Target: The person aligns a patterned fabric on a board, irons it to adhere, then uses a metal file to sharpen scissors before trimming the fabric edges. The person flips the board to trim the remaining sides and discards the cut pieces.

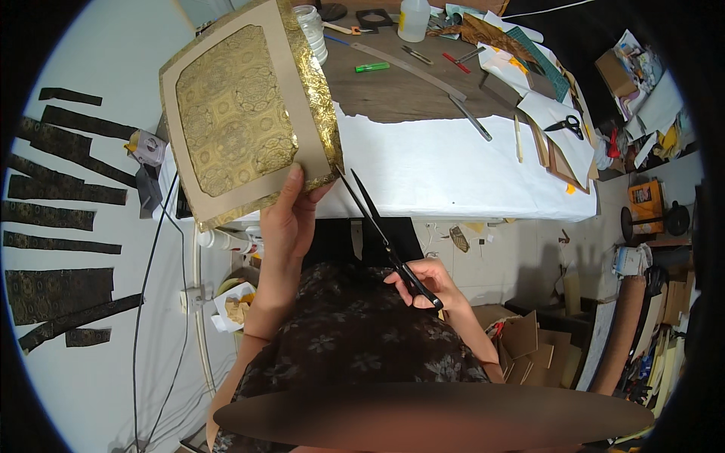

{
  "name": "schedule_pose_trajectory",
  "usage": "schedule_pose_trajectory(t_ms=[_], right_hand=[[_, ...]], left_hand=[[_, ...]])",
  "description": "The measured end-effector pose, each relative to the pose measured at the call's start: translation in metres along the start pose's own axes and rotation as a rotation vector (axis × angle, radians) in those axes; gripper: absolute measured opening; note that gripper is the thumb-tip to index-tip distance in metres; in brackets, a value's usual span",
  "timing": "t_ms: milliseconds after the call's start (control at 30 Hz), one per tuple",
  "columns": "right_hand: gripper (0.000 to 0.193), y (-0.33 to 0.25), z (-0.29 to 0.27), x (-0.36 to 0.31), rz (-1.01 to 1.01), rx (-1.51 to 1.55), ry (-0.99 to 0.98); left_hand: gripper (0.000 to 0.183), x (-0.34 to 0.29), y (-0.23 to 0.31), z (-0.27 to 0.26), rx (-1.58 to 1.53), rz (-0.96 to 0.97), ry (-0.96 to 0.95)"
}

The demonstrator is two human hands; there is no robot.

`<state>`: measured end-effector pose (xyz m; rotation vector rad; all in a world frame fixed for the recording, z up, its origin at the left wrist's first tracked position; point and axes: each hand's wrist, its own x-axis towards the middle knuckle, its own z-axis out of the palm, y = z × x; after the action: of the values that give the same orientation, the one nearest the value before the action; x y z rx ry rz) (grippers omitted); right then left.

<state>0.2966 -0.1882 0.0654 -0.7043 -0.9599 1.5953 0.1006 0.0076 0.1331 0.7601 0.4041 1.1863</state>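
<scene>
My left hand [290, 215] grips the lower edge of a beige framed panel [308, 128], thumb on its face and fingers behind. Inside the beige border lies a gold patterned center [234, 106] with rounded corners. Shiny gold material [323, 90] sticks out past the border, widest along the right side. Black-handled scissors [388, 245] are in my right hand [432, 281], their blades spread apart. The blade tips point up at the panel's lower right corner; whether they touch the material I cannot tell.
Beyond the panel stands a table with white paper [453, 166] over its front part. On it lie a metal ruler [408, 69], a green cutter [372, 67], black scissors [566, 126] and a plastic bottle [413, 21]. Dark patterned strips [60, 245] hang on the left wall. Cardboard pieces [521, 336] stand at lower right.
</scene>
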Motion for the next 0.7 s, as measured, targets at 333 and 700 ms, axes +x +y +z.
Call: schedule_pose_trajectory(t_ms=[333, 700], right_hand=[[0.048, -0.005, -0.005, 0.01, -0.044, -0.021, -0.007], [0.048, -0.003, -0.004, 0.007, -0.052, -0.018, 0.048]], left_hand=[[0.039, -0.003, 0.002, 0.005, -0.041, -0.002, 0.016], [0.043, -0.005, -0.002, 0.003, -0.056, 0.022, 0.07]])
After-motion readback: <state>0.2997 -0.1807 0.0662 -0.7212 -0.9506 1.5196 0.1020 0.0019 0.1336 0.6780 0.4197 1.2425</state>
